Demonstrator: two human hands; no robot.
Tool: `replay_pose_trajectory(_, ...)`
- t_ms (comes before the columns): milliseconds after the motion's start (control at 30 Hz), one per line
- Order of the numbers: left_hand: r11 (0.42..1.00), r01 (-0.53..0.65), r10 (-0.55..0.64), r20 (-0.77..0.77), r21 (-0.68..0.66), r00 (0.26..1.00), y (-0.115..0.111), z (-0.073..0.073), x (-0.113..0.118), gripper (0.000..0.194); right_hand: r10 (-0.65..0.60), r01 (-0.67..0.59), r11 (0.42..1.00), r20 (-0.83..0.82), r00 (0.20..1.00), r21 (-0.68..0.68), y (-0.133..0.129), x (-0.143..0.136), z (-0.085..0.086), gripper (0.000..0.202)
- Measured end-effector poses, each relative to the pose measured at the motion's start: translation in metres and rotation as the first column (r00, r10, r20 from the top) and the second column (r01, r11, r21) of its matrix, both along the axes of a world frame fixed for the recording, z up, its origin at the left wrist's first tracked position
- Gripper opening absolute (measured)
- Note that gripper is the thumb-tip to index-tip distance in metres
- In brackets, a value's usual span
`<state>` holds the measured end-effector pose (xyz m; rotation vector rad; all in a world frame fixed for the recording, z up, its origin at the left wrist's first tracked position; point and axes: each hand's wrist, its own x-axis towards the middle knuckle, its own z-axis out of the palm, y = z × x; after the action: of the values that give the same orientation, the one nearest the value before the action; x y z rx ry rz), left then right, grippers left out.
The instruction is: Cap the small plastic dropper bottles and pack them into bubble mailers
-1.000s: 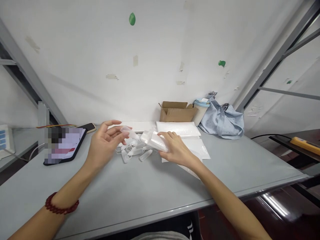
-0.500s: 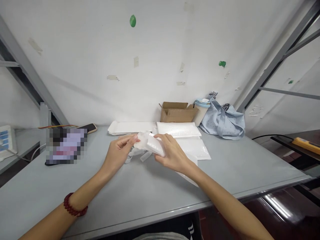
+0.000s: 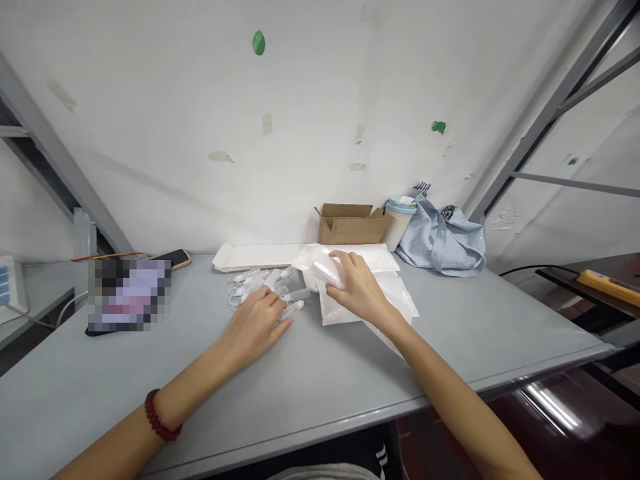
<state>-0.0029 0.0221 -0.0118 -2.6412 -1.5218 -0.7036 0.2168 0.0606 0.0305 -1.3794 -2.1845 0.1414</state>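
Observation:
Several small clear plastic tubes with loops (image 3: 299, 295) lie in a loose pile on the grey table. My left hand (image 3: 260, 320) rests over the near side of this pile, fingers apart and pointing down onto the tubes; nothing is seen gripped in it. My right hand (image 3: 356, 283) is wrapped round a white, shiny bubble-lined pouch (image 3: 327, 268), tilted with its end toward the upper left. Beneath that hand lie flat white padded envelopes (image 3: 400, 293), and another long white envelope (image 3: 260, 255) lies behind the tubes.
An open brown cardboard box (image 3: 350, 229), a cup with a blue lid (image 3: 400, 220) and a light blue cloth bag (image 3: 443, 240) stand along the wall. At the left are a blurred-out object (image 3: 133, 293) and a phone (image 3: 179, 259).
My left hand has let go of the pouch's end and moved down onto the tubes. My right hand has shifted right with the pouch, uncovering the tube pile.

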Motion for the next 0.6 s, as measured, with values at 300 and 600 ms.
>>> replay_pose_trajectory(300,0.966,0.080,0.048,0.480,-0.244,0.876,-0.006,0.036,-0.019,0.025,0.077,-0.073,0.995,0.063,0.995,-0.061,0.003,0.008,0.002,0.051)
replay_pose_trajectory(600,0.982,-0.048,0.126,0.440,-0.183,0.889,0.007,0.034,-0.029,0.036,0.274,-0.269,0.960,0.068,0.959,-0.074,-0.009,-0.001,0.001,0.055)
